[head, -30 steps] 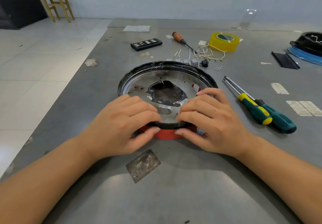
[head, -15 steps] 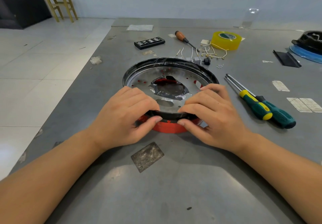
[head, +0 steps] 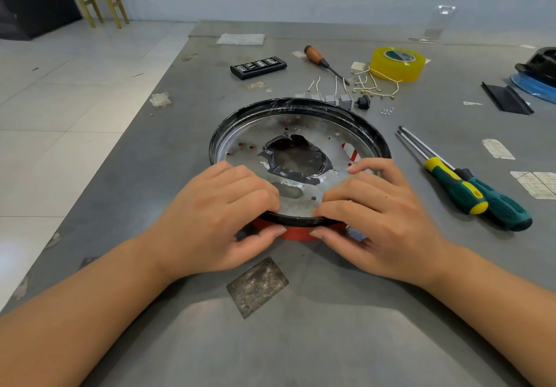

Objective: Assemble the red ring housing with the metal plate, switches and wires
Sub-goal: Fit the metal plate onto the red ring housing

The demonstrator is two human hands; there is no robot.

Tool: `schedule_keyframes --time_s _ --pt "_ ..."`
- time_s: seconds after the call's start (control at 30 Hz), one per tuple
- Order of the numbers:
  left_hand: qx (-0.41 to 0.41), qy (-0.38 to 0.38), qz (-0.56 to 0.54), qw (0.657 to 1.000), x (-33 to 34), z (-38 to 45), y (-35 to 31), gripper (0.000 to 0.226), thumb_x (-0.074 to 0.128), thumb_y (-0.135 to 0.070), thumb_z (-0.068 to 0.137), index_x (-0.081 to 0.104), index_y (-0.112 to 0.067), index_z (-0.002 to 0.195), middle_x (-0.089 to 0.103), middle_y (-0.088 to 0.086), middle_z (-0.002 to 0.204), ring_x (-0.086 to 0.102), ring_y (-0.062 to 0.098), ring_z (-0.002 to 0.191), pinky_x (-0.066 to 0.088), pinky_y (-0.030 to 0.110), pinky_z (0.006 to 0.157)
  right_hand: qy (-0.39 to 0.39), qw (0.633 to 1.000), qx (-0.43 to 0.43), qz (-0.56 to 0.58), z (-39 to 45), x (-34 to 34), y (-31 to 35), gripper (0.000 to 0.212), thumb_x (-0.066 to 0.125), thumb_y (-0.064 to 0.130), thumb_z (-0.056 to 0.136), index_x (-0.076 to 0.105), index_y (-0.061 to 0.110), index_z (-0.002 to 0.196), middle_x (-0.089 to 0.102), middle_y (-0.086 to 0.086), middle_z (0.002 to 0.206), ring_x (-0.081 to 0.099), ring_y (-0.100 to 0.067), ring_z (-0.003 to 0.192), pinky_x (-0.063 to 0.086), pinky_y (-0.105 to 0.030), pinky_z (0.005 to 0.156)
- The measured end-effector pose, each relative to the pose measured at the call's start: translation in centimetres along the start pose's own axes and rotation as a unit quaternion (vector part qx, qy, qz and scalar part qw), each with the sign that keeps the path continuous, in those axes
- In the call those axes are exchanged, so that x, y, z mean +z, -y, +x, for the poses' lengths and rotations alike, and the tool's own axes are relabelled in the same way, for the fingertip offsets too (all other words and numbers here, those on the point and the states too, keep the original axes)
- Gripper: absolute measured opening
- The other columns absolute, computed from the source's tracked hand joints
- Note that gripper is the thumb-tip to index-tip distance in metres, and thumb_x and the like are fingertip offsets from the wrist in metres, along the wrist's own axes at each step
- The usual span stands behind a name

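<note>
Grey table (head: 331, 341) carried the metal plate (head: 313, 134) seated in the red ring housing (head: 296, 232) at its centre; switches (head: 340, 100) and wires (head: 368, 86) lay beyond it. Left hand (head: 219, 221) and right hand (head: 376, 221) both pinched the near rim, fingers curled over, thumbs beneath.
</note>
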State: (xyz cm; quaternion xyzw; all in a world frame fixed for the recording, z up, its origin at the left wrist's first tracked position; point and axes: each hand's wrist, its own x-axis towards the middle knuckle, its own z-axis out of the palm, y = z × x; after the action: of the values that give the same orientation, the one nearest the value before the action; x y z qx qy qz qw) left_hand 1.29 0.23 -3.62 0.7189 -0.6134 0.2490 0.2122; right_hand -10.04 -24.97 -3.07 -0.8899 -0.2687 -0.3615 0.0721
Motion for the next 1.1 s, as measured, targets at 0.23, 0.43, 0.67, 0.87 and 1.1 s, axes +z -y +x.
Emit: schedule_keyframes --time_s 0.23,0.43,0.67,0.87,1.1 --pt "0.014 -0.005 0.000 1.000 0.44 -0.25 0.44 0.015 0.071 -0.031 0.100 0.066 -0.018 0.106 0.073 0.000 0.110 0.066 0.026 0.089 0.049 0.046 0.071 0.006 1.000 0.000 0.011 -0.13 0.37 -0.23 0.015 0.074 0.029 0.093 0.078 0.015 0.096 0.071 0.001 0.095 0.063 -0.022 0.078 0.048 -0.045 0.093" --pt "-0.004 -0.007 -0.004 1.000 0.42 -0.16 0.42 0.015 0.073 -0.034 0.100 0.068 -0.020 0.103 0.074 -0.002 0.108 0.066 0.024 0.088 0.049 0.044 0.072 0.008 1.000 -0.003 0.013 -0.10 0.55 -0.39 0.014 0.075 0.028 0.092 0.078 0.015 0.097 0.071 0.001 0.096 0.063 -0.021 0.079 0.048 -0.044 0.095" --pt "-0.020 0.002 0.006 1.000 0.13 0.21 0.26 0.024 0.073 -0.036 0.099 0.080 -0.014 0.093 0.076 -0.001 0.105 0.068 0.026 0.085 0.048 0.043 0.072 0.014 1.000 -0.002 0.013 0.19 0.26 -0.36 0.014 0.074 0.027 0.092 0.079 0.014 0.095 0.072 0.000 0.093 0.065 -0.023 0.077 0.049 -0.046 0.093" --pt "-0.019 0.000 0.008 1.000 0.09 0.23 0.09 0.023 0.074 -0.035 0.099 0.081 -0.014 0.094 0.077 0.000 0.104 0.068 0.026 0.085 0.048 0.043 0.072 0.013 1.000 -0.001 0.013 0.16 0.14 -0.36 0.014 0.075 0.026 0.092 0.079 0.014 0.094 0.073 0.000 0.092 0.066 -0.023 0.076 0.050 -0.046 0.092" --pt "-0.020 -0.002 0.008 1.000 0.04 0.18 0.02 0.023 0.074 -0.035 0.099 0.080 -0.014 0.093 0.077 -0.001 0.104 0.068 0.026 0.084 0.048 0.043 0.072 0.006 1.000 -0.001 0.013 0.02 0.31 -0.31 0.014 0.075 0.028 0.092 0.079 0.014 0.094 0.072 0.000 0.092 0.065 -0.023 0.077 0.050 -0.046 0.093"
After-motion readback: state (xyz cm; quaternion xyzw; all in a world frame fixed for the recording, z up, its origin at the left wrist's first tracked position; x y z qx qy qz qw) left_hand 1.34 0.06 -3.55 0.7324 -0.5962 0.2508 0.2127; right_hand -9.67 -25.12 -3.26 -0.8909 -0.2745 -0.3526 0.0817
